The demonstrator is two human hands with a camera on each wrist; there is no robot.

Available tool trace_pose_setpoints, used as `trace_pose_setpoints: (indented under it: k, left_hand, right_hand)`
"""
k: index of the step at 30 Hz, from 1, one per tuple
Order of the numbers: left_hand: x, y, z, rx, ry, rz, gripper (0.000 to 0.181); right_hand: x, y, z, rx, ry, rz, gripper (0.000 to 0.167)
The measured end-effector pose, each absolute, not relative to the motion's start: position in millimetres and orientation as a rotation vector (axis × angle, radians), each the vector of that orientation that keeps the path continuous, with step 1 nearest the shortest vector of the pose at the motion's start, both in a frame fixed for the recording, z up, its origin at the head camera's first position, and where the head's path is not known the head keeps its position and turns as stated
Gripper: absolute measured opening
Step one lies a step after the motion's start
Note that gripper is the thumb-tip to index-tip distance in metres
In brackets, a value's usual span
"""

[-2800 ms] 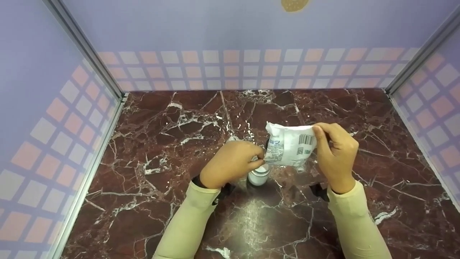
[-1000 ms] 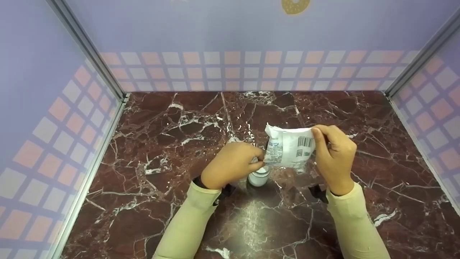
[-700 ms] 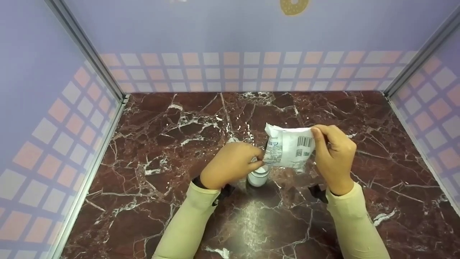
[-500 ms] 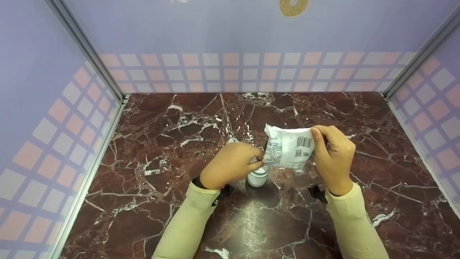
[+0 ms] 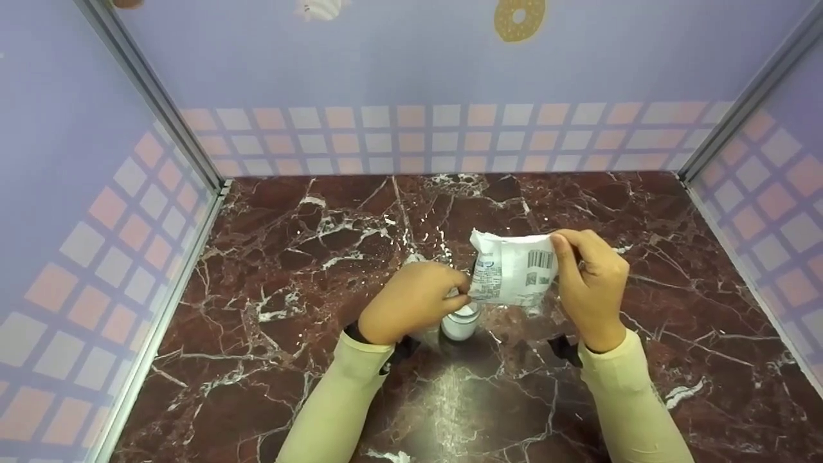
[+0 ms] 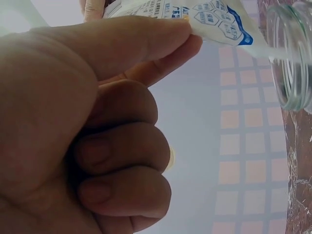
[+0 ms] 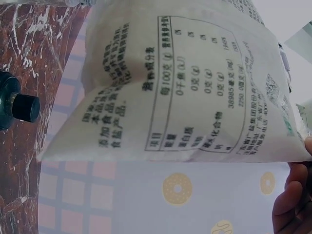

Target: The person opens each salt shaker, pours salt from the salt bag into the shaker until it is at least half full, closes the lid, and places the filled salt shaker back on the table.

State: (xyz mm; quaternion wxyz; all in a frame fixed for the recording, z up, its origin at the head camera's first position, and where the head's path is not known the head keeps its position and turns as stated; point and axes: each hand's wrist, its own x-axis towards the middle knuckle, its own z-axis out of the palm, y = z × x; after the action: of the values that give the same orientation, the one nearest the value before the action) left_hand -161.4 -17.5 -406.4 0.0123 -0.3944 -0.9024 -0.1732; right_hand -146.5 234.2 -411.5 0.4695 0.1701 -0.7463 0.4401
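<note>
A white printed bag of salt (image 5: 511, 273) hangs tilted between both hands over a small glass jar (image 5: 460, 323). At the bag's lower left corner, my left hand (image 5: 415, 301) pinches it between thumb and index finger. My right hand (image 5: 593, 286) grips the upper right corner. In the left wrist view, a thin white stream (image 6: 265, 50) runs from the bag's corner into the mouth of the jar. White contents fill part of the jar, which stands upright on the table; the left hand and bag hide some of its rim.
A dark bottle with a black cap (image 7: 25, 107) stands on the table in the right wrist view. White grains (image 5: 442, 239) lie scattered on the marbled table (image 5: 270, 373) beyond the jar. Patterned panels (image 5: 334, 71) enclose the back and sides.
The head view has tilted slightly upward, showing more of the back panel. Both hands keep their hold on the bag over the jar, with hardly any visible movement.
</note>
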Motion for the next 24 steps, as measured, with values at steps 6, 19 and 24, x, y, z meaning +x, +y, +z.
trace_pose_setpoints:
  k: [6,19,24]
  left_hand:
    - [-161.5,-19.0,-405.9,-1.229,-2.809,-0.542,0.016]
    - [-163.7,-19.3,-406.6,-1.236,-2.81,-0.58,0.018]
    - [-163.0,-19.8,-405.7,-1.224,-2.826,-0.567,0.018]
  right_hand:
    - [-147.0,232.7,-413.0,0.418,-1.805,1.071,0.008]
    - [-145.9,232.3,-413.0,0.456,-1.795,1.082,0.016]
    - [-145.9,231.7,-413.3,0.457,-1.795,1.087,0.014]
